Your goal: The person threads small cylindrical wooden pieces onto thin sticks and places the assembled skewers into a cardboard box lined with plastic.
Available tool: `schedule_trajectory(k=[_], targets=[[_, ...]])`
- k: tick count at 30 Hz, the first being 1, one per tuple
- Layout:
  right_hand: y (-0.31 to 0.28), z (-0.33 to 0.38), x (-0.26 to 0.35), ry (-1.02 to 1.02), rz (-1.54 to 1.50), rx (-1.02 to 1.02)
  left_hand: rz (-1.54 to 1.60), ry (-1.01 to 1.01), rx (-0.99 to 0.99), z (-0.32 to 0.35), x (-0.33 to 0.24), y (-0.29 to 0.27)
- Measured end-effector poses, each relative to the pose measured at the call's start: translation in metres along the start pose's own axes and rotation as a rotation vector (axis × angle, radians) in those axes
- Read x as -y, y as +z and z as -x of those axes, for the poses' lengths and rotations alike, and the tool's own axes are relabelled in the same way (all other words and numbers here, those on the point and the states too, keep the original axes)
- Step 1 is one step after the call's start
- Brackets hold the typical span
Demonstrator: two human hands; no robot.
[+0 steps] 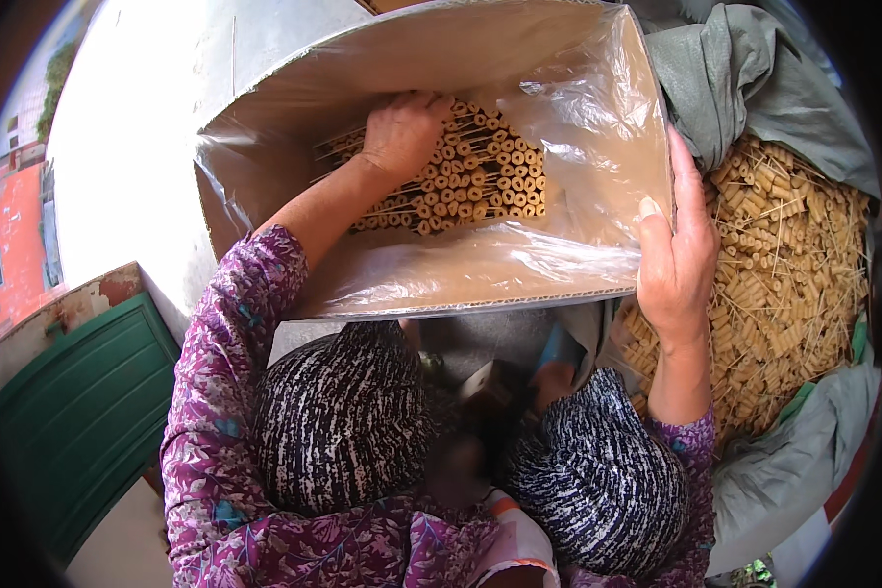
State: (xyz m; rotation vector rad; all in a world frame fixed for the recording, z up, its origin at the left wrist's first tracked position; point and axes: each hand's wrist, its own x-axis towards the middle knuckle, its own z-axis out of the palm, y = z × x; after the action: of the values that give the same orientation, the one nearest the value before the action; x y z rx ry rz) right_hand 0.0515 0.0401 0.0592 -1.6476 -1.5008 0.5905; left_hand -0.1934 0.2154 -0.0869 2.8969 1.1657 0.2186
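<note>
A cardboard box [441, 279] lined with clear plastic is tilted open toward me above my lap. Inside it is a packed stack of tan ring-shaped pieces on thin sticks [461, 181], their round, holed ends facing me. My left hand [407, 132] reaches into the box at the stack's upper left, fingers bent and pressed together. Its fingertips are hidden, so what it holds cannot be made out. My right hand [678, 245] grips the box's right edge, thumb on the near side and fingers along the outer wall.
To the right, a big grey-green woven sack [745, 78] lies open around a heap of loose tan skewered pieces [789, 284]. A green panel [83, 412] stands at the lower left. My knees, in black-and-white patterned cloth [343, 421], are under the box.
</note>
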Motion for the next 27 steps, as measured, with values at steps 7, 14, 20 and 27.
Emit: schedule_trajectory(k=[7, 14, 20, 27], targets=[[0.001, -0.001, 0.003, 0.063, 0.017, -0.008, 0.019, 0.091, 0.069, -0.001, 0.002, 0.003], [-0.001, -0.004, 0.001, 0.054, 0.053, -0.024, -0.003, -0.004, 0.216, -0.014, -0.017, -0.013], [-0.002, -0.003, 0.002, 0.05, 0.074, -0.025, -0.067, -0.072, 0.316, -0.024, -0.021, -0.006], [0.002, -0.005, -0.008, -0.067, 0.127, -0.109, 0.05, -0.001, 0.292, -0.024, -0.01, -0.004]])
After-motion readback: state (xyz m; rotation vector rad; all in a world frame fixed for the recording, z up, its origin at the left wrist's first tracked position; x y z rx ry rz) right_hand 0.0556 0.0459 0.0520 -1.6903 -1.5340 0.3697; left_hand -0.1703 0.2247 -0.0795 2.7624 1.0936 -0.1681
